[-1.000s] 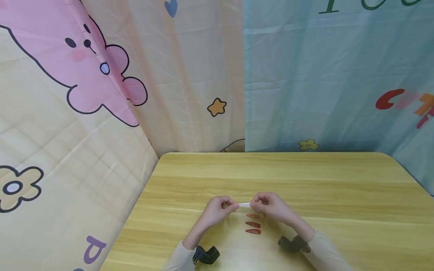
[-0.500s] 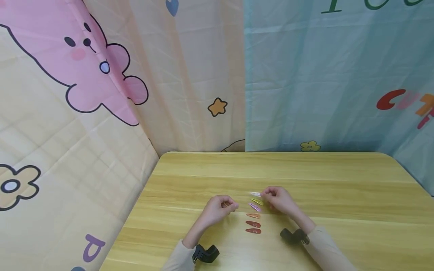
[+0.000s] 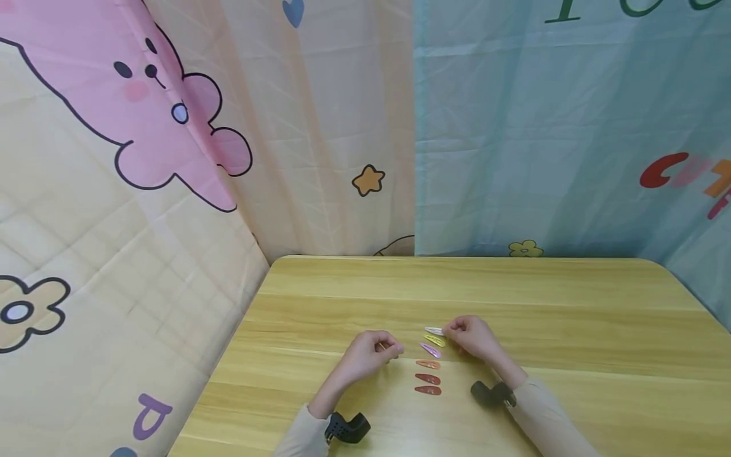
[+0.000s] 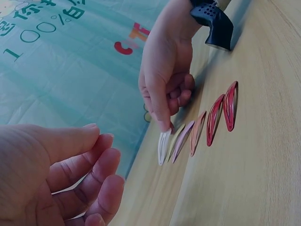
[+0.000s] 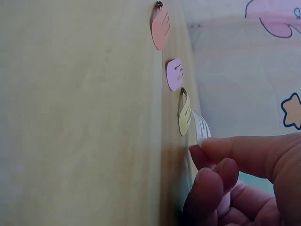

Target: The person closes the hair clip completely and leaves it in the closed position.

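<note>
My right hand [image 3: 473,336] pinches the wide end of a white snap hair clip [image 4: 163,147] between thumb and index finger, at the far end of a row of clips. Next to it lie a yellow clip [image 3: 435,341] and a lilac clip [image 3: 431,350], both slanted. Nearer to me come an orange clip [image 3: 428,364] and two red clips, the upper [image 3: 428,379] and the lower [image 3: 428,390]. To the left of the row, my left hand [image 3: 370,354] hovers with loosely curled fingers and nothing in them.
The clips lie on a wooden table [image 3: 320,285]. Printed curtains hang behind it, cream [image 3: 320,127] at left and teal [image 3: 542,127] at right. Each wrist carries a black camera, on the left [image 3: 348,428] and on the right [image 3: 492,394].
The white clip was held between both hands. My left hand has let go, and my right hand has carried the clip up and right to the row's far end, uncovering the yellow and lilac clips.
</note>
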